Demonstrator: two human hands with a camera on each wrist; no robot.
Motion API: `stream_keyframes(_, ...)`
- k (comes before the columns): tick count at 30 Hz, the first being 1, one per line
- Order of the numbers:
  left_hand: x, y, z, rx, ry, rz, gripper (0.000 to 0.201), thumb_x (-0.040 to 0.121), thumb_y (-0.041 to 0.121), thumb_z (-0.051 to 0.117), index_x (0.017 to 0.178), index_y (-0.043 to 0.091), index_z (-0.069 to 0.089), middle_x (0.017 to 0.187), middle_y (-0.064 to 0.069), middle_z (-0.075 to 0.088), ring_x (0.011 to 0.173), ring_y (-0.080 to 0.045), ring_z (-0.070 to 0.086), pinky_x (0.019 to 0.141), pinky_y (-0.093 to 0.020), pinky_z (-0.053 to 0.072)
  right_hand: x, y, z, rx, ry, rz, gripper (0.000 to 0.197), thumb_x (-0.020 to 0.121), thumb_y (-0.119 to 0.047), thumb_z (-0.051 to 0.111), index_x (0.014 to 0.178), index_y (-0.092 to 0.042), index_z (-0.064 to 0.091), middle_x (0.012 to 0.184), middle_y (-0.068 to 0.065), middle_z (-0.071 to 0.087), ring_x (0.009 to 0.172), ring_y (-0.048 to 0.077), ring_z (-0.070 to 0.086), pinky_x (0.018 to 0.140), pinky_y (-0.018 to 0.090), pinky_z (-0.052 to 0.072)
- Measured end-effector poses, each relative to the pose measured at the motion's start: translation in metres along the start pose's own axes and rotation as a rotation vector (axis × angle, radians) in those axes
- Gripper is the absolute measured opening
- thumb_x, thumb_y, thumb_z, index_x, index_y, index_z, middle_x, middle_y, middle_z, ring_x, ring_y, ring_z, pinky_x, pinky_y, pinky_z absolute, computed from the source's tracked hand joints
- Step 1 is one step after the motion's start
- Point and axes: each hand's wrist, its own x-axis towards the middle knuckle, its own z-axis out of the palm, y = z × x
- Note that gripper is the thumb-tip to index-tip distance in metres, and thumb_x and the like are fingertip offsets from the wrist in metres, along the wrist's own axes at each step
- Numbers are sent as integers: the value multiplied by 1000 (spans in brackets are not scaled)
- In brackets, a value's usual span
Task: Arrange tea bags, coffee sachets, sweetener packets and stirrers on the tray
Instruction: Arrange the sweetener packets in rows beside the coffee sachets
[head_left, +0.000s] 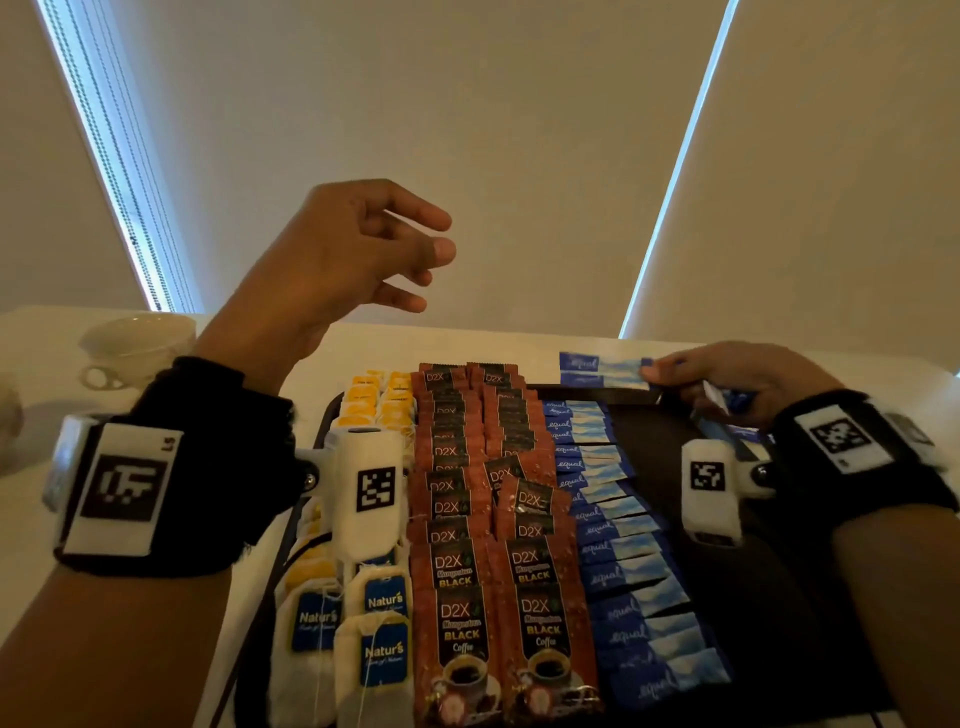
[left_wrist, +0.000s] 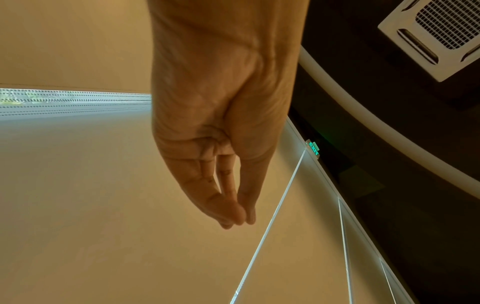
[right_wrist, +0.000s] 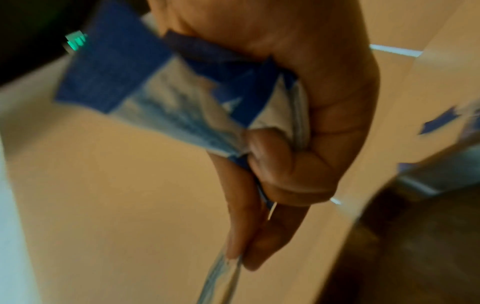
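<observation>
1. The fingers (head_left: 655, 372) of the right hand (head_left: 737, 379) pinch a blue sweetener packet (head_left: 605, 370) by its end at the far edge of the tray (head_left: 769, 597); the right wrist view shows more packets bunched (right_wrist: 182, 90) in the same palm.

2. The left hand (head_left: 337, 260) is raised clear above the tray, fingers (left_wrist: 233, 214) loosely together and holding nothing.

3. A column of sweetener packets (head_left: 623, 545) runs from the near edge of the tray to its far end, each overlapping the next; the pinched packet sits just beyond the last of them, so this column looks close to finished.

4. To its left, two overlapping columns of coffee sachets (head_left: 493, 519) fill the middle of the tray, a few of them slightly askew.

5. Left again, tea bags (head_left: 374, 649) with blue tags lie near the front edge and yellow ones (head_left: 379, 400) toward the back.

6. The right-hand part of the tray is bare and dark; no stirrers are visible anywhere, so that step appears still to come.

7. A white cup (head_left: 135, 343) stands on the tabletop (head_left: 31, 571) off to the left.
</observation>
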Motion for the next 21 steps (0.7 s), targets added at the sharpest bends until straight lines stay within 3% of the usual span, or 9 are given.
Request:
stream_keyframes(3,0,-1,-2,21,17,3,24,83,18,69,107,17,66,88,-3,69,70,-6,64,55,-16,53,25,11,-5,-88,36,136,20,56,-15,79,69,-9,65,56,5,49,30,10,40,32,14,35)
stream_keyframes(5,0,-2,-4,37,27,5,24,83,19,70,106,19,67,89,-3,70,70,-4,63,53,-15,52,38,19,-7,-113,56,162,35,36,-15,88,67,-8,71,63,8,56,35,14,46,35,18,40)
stream_keyframes(6,0,-2,-5,46,29,6,24,82,20,70,106,19,67,90,-3,70,69,-4,63,53,-14,51,44,22,-7,-131,69,162,39,33,-15,90,67,-8,72,63,8,59,37,14,49,37,19,41)
stream_keyframes(9,1,-2,-7,67,29,4,22,83,21,70,104,21,67,89,-1,70,67,-1,62,52,-13,49,52,24,-2,-222,74,111,33,45,-19,88,73,-10,74,51,3,62,38,11,54,41,20,45)
stream_keyframes(13,1,-4,-7,94,15,-1,19,82,23,70,100,23,68,87,1,69,64,1,61,51,-12,48,58,20,7,-220,-10,142,26,66,-8,79,83,-8,59,48,0,65,40,11,62,39,21,50)
stream_keyframes(15,2,-6,-7,102,10,-3,19,81,24,71,99,24,68,85,2,69,63,2,61,50,-12,48,61,17,12,-239,-7,144,32,60,-10,81,83,-8,58,48,0,65,42,12,63,43,23,53)
stream_keyframes(17,2,-7,-6,107,2,-6,19,80,24,72,99,23,69,85,2,69,63,1,60,50,-13,48,64,15,16,-284,21,142,39,54,-15,85,85,-4,63,59,8,69,59,21,68,64,32,59)
stream_keyframes(19,3,-7,-5,112,-8,-8,19,79,25,72,98,23,69,84,2,69,62,2,60,50,-13,47,65,15,18,-317,63,140,45,53,-21,88,86,1,67,73,15,69,77,28,66,84,41,54)
stream_keyframes(21,3,-8,-5,121,-14,-6,17,79,25,72,96,24,69,83,3,69,62,2,60,49,-13,47,68,15,19,-318,25,122,45,49,-21,87,84,-6,64,67,8,69,71,24,65,77,35,53)
